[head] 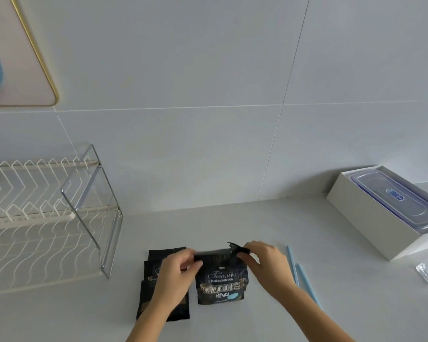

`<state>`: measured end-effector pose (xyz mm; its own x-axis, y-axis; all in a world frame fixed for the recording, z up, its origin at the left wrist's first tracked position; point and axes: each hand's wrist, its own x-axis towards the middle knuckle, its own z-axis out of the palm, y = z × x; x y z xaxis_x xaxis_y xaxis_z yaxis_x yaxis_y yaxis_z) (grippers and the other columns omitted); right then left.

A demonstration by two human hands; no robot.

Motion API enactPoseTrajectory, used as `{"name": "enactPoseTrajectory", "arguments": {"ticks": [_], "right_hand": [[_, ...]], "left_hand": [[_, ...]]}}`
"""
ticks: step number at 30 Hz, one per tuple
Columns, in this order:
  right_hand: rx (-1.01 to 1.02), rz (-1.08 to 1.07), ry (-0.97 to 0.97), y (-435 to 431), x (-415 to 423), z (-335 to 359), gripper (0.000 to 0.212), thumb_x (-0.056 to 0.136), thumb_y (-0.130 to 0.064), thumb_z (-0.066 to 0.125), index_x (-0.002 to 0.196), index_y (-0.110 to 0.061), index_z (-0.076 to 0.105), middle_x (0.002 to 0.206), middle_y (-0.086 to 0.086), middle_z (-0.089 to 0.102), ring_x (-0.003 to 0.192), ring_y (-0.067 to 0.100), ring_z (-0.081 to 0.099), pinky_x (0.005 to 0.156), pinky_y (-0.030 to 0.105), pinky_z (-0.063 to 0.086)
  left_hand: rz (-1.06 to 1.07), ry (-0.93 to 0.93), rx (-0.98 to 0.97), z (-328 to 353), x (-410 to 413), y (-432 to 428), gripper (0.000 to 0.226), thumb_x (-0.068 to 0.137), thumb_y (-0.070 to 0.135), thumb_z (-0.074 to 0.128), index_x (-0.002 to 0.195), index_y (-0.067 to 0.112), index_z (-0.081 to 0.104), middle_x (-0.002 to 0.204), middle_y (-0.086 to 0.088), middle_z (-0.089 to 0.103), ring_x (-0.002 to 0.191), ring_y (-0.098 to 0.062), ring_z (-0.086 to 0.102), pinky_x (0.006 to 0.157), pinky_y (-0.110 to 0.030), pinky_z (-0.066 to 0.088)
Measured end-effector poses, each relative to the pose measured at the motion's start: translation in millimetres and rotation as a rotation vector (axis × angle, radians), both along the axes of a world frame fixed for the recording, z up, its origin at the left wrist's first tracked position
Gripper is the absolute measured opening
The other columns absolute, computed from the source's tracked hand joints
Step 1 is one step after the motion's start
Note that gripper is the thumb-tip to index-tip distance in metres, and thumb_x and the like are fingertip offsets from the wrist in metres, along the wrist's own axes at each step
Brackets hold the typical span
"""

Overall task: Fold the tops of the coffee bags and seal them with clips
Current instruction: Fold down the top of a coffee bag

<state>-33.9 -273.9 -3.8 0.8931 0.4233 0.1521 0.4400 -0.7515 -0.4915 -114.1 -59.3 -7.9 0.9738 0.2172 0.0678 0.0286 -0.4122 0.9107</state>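
Mid-fold on the front coffee bag (pixel 221 280) — lying printed side up on the pale bench (pixel 257 223), about 6 o'clock in the view. Left hand (pixel 176 275) pinching the bag's top edge at its left corner, fingers (pixel 195 264) clenched on the black film; right hand (pixel 262 260) gripping the right corner, where a loose flap of film sticks up, not yet flattened. Top strip rolled over only partway, by the look of it, so the fold unfinished and no clip on this bag.

At 9 o'clock of that bag, partly under the left forearm, a small pile of other black bags (pixel 163 287) — tops apparently still unfolded, though mostly hidden. At 3 o'clock of the right hand, two pale blue clips (pixel 304 280) lying flat on the bench, untouched, near but apart from the bags.

Judged early in the task: nothing sealed yet. Left: finish this fold, slide a clip on, then the same for the pile.
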Motion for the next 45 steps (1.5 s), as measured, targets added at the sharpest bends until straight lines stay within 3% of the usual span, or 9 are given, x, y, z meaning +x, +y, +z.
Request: {"name": "enactPoseTrajectory", "arguments": {"ticks": [5,10,16,23,29,33,36,38,45], "right_hand": [[-0.005,-0.041,0.224,4,5,1,0.023,0.088,-0.041,0.057,0.088,-0.019,0.065,0.085,-0.005,0.068,0.077,0.019,0.060,0.063,0.033,0.047],[0.027,-0.021,0.159,3,10,2,0.021,0.086,-0.038,0.061,0.078,-0.019,0.063,0.078,-0.008,0.065,0.070,0.016,0.057,0.058,0.033,0.044],[0.095,0.036,0.008,6,6,0,0.015,0.086,-0.035,0.061,0.078,-0.022,0.063,0.076,-0.010,0.064,0.069,0.011,0.055,0.058,0.027,0.042],[0.105,0.031,-0.053,13,-3,-9,0.010,0.085,-0.030,0.064,0.078,-0.023,0.063,0.072,-0.009,0.066,0.066,0.014,0.058,0.058,0.030,0.046],[0.218,-0.081,0.097,13,-2,-8,0.011,0.084,-0.032,0.064,0.087,-0.034,0.054,0.073,-0.019,0.065,0.075,0.007,0.062,0.063,0.031,0.049],[0.335,-0.097,0.174,16,-7,-11,0.037,0.083,-0.020,0.066,0.073,-0.039,0.035,0.067,-0.015,0.058,0.068,0.006,0.057,0.061,0.028,0.049],[0.534,-0.097,0.233,18,-10,-19,0.043,0.082,-0.001,0.063,0.062,-0.032,0.041,0.060,-0.014,0.052,0.059,0.003,0.047,0.059,0.015,0.044],[0.614,-0.091,0.303,16,-11,-22,0.038,0.082,0.006,0.058,0.065,-0.028,0.051,0.067,-0.013,0.059,0.069,0.007,0.058,0.062,0.024,0.050],[0.636,-0.059,0.570,10,-5,-16,0.026,0.087,-0.006,0.058,0.088,-0.029,0.072,0.092,-0.009,0.072,0.087,0.002,0.065,0.071,0.016,0.051]], "left_hand": [[0.025,0.056,-0.018,1,4,0,0.027,0.086,0.007,0.062,0.082,0.034,0.066,0.081,0.018,0.069,0.084,0.012,0.063,0.069,-0.003,0.049],[0.081,0.027,-0.014,-3,5,1,0.018,0.086,0.007,0.061,0.092,0.020,0.073,0.086,0.012,0.072,0.084,0.001,0.067,0.074,-0.010,0.050],[0.102,-0.114,0.123,2,4,5,0.022,0.083,0.011,0.065,0.085,0.032,0.072,0.078,0.026,0.071,0.081,0.004,0.066,0.072,-0.009,0.052],[0.220,-0.237,0.415,-17,-9,0,0.023,0.076,0.007,0.071,0.095,0.020,0.071,0.078,0.009,0.072,0.073,-0.009,0.064,0.070,-0.032,0.055],[0.292,-0.176,0.195,-18,-6,-5,0.036,0.079,0.014,0.070,0.093,0.020,0.037,0.080,0.009,0.066,0.071,0.003,0.063,0.056,-0.012,0.050],[0.255,-0.172,0.202,-24,-4,-4,0.026,0.080,0.011,0.069,0.081,0.019,0.044,0.075,0.007,0.065,0.073,-0.006,0.066,0.062,-0.019,0.055],[0.220,-0.200,0.183,-26,-4,-2,0.021,0.080,0.008,0.068,0.085,0.025,0.057,0.080,0.017,0.065,0.079,-0.003,0.066,0.071,-0.014,0.055],[0.193,-0.199,0.150,-29,-5,1,0.029,0.079,0.006,0.069,0.094,0.029,0.062,0.089,0.017,0.067,0.086,-0.001,0.065,0.075,-0.013,0.054],[0.042,0.017,0.036,-35,-2,-3,0.048,0.076,0.017,0.074,0.119,0.022,0.054,0.116,0.010,0.053,0.107,-0.008,0.053,0.081,-0.018,0.052]]}}
